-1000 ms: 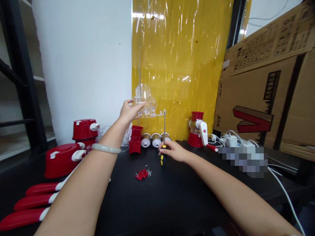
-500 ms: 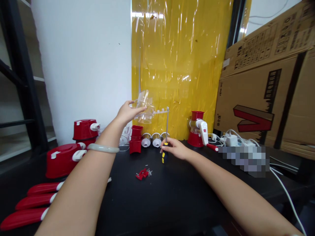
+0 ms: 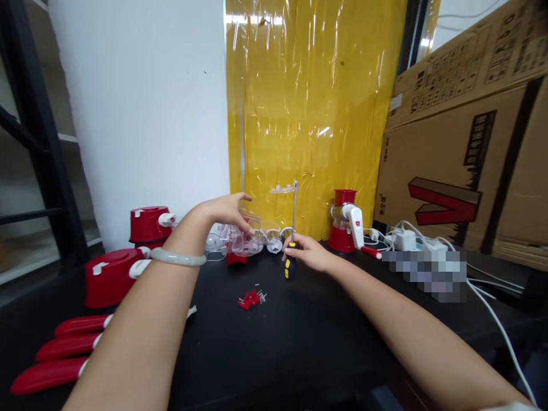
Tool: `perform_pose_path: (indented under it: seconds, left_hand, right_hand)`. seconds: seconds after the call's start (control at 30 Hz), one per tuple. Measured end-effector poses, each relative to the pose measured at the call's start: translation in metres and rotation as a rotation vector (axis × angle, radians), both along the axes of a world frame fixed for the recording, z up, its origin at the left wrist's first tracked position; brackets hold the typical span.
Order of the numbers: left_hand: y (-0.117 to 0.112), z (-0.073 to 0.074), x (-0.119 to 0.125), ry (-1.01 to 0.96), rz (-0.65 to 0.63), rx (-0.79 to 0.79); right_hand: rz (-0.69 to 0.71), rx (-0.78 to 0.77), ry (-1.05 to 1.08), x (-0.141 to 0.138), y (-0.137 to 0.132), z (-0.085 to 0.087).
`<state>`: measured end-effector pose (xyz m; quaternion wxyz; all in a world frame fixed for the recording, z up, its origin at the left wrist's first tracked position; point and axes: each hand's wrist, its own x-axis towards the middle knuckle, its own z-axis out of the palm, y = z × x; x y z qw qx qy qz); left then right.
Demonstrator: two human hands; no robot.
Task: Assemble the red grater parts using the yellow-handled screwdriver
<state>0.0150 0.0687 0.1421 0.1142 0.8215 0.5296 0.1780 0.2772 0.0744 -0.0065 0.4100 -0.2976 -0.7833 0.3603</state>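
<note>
My left hand point(image 3: 226, 212) is curled down over a clear plastic housing point(image 3: 237, 242), which is low at the back of the black table point(image 3: 299, 342). My right hand point(image 3: 311, 254) grips a screwdriver point(image 3: 291, 264) with a black and yellow handle, its shaft standing upright. A small clear plastic piece point(image 3: 284, 188) sits at the tip of the shaft. Small red parts and loose screws point(image 3: 252, 298) lie on the table just in front of both hands.
Red bowl-like bases point(image 3: 112, 275) and long red handles point(image 3: 64, 348) fill the left side. An assembled red and white grinder point(image 3: 345, 224) stands back right, beside chargers and white cables point(image 3: 411, 242). Big cardboard boxes point(image 3: 471, 142) lean at right; yellow film point(image 3: 312, 103) covers the wall behind.
My left hand has come down from chest height to the table with the clear housing. The small clear piece has stayed up on the screwdriver tip. My right hand has barely moved.
</note>
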Motion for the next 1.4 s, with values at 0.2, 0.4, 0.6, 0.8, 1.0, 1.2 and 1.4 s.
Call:
perform_pose_path:
  seconds: [0.2, 0.4, 0.6, 0.8, 1.0, 1.2, 1.4]
  left_hand:
    - [0.021, -0.019, 0.009, 0.131, -0.152, -0.124]
    - [0.036, -0.036, 0.018, 0.161, -0.147, -0.039]
    - [0.042, -0.052, 0.032, 0.077, -0.175, -0.006]
    - [0.049, -0.061, 0.037, 0.109, -0.171, -0.054]
    - [0.054, -0.065, 0.041, 0.151, -0.198, -0.095]
    - [0.054, -0.067, 0.041, 0.128, -0.201, -0.082]
    - [0.04, -0.045, 0.031, 0.015, -0.184, -0.043]
  right_hand:
    - [-0.012, 0.019, -0.011, 0.001, 0.007, -0.005]
    - [-0.047, 0.013, -0.05, 0.003, 0.007, -0.004]
    - [-0.035, 0.005, -0.052, 0.002, 0.003, -0.001]
    - [-0.059, 0.036, -0.088, 0.002, 0.003, -0.001]
    - [-0.062, 0.028, -0.102, 0.002, 0.002, -0.001]
    - [-0.048, 0.048, -0.109, 0.002, 0.003, -0.003]
    - [-0.029, 0.01, -0.121, 0.001, 0.003, -0.004]
